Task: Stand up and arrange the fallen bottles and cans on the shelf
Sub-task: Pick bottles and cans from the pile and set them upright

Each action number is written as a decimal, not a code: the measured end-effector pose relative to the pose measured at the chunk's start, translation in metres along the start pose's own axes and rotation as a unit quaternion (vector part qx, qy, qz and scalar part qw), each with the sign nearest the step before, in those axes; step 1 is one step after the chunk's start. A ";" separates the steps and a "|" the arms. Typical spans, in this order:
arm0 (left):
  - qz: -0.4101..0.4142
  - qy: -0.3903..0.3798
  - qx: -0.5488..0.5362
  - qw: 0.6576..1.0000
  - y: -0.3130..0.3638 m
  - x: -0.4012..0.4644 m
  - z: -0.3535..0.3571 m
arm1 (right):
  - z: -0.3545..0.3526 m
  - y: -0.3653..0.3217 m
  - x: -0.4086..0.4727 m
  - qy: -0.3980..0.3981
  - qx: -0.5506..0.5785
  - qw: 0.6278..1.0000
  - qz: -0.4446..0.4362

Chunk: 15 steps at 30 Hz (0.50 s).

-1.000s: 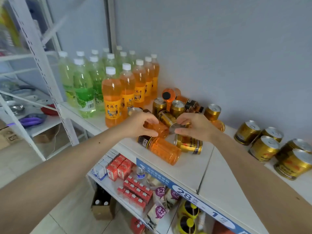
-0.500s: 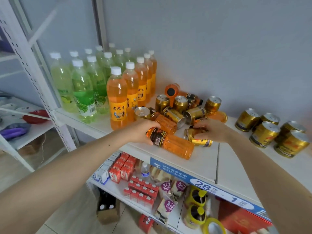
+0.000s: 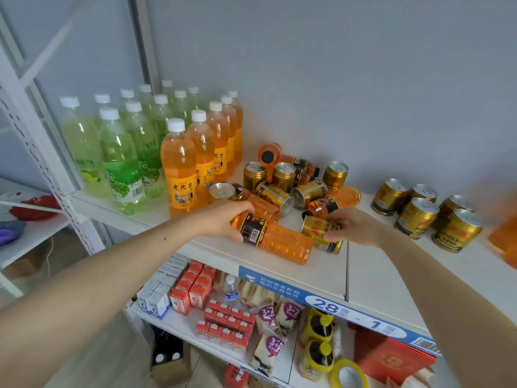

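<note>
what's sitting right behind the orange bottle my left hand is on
Another fallen orange bottle lies right behind the held orange bottle, then toppled gold cans. The left hand hides the held bottle's cap end.

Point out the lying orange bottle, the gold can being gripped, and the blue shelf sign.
orange bottle (image 3: 285,243), head view, ribbed body.
gold can (image 3: 321,233), head view, printed side.
blue shelf sign (image 3: 330,303), head view, by the white number.

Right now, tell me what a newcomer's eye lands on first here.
The jumble of toppled gold cans and orange bottles at mid-shelf, against the grey wall. In front of it, the left hand has its grip on a fallen black-labelled orange plastic bottle, while the right hand holds a lying gold metal can. Tall green and orange soda bottles stand upright at left.
</note>
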<state>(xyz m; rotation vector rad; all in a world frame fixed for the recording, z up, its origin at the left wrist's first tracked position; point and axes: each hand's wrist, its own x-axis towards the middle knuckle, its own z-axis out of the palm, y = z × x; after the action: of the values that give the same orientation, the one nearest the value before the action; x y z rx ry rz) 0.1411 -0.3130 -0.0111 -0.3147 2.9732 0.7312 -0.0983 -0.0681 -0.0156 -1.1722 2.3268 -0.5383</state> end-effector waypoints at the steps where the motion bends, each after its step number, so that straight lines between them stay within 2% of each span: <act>1: -0.003 0.003 -0.016 1.000 0.002 0.001 -0.004 | -0.001 0.003 -0.003 0.002 0.039 0.999 0.001; 6: 0.017 0.027 -0.041 0.999 0.027 0.013 -0.030 | 0.000 0.024 -0.022 0.055 0.214 0.975 0.001; 9: 0.054 0.077 -0.032 0.995 0.049 0.027 -0.041 | 0.007 0.038 -0.035 0.084 0.301 0.950 -0.004; 12: 0.078 0.140 -0.024 0.987 0.073 0.040 -0.047 | 0.009 0.047 -0.047 0.106 0.295 0.949 -0.026; 15: 0.097 0.161 -0.035 0.982 0.095 0.055 -0.047 | 0.008 0.054 -0.058 0.113 0.280 0.953 -0.034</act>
<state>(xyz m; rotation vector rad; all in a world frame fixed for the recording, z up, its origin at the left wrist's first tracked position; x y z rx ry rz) 0.0664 -0.2628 0.0669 -0.1601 3.3258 0.8834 -0.0978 0.0084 -0.0369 -0.9503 2.0941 -1.3149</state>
